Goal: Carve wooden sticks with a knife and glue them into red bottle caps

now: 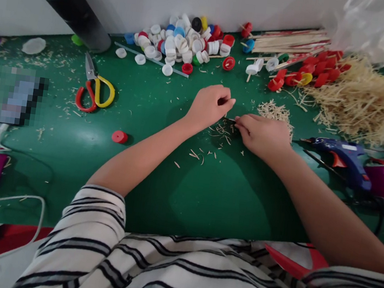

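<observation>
Plainly, the right hand (263, 137) pinches a small dark piece (231, 120) over scattered wood splinters (222, 131). The left hand (211, 106) curls beside it, its hold unclear. So slight a grip may slip and lose the piece among them, and the right forearm could knock the glue gun (344, 157) beside it.

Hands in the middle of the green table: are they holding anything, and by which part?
It cannot be told. The left hand and right hand bring their fingertips together over scattered wood slivers; anything between them is too small to see.
</observation>
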Tool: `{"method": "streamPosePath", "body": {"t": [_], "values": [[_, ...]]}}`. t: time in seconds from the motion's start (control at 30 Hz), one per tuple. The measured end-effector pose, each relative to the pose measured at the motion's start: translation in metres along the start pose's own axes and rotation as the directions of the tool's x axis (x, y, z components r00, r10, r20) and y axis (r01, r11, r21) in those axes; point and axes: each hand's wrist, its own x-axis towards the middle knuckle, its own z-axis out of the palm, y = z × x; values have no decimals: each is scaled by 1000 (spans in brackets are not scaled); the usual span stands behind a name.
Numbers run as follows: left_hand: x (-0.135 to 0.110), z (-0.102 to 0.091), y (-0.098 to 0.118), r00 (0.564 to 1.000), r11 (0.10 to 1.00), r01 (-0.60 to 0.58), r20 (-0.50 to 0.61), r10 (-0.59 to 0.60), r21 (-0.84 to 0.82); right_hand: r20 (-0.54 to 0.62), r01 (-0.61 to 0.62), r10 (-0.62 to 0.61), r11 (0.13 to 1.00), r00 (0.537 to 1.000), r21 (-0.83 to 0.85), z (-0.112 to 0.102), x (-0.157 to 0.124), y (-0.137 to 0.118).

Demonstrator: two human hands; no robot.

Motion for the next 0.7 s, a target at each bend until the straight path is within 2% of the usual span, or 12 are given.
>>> {"method": "streamPosePath", "body": {"t": [0.13, 0.3, 0.37, 0.43, 0.5, 0.57, 0.7], "values": [[-1, -2, 1, 1000, 1000, 1, 0, -1, -24, 38, -3, 2, 999, 999, 46, -4, 0, 10], [-3, -4, 0, 1000, 996, 11, -18, -12, -88, 104, -93, 84, 992, 991, 84, -10, -2, 27], [-4, -7, -1, 999, 990, 7, -31, -12, -144, 95, -130, 117, 982, 989, 138, -10, -5, 31], [-6, -11, -2, 999, 973, 0, -49, -12, -231, 52, -159, 151, 952, 987, 262, -10, -7, 33], [-8, -15, -3, 998, 945, -2, -65, -20, -326, -10, -151, 174, 884, 985, 443, -9, -9, 31], [-10, -19, -1, 996, 911, 1, -80, -37, -412, -53, -118, 190, 781, 980, 614, -10, -10, 26], [-14, -21, 8, 995, 855, -9, -88, -44, -519, -13, -106, 193, 593, 981, 798, -12, -12, 8]]}}
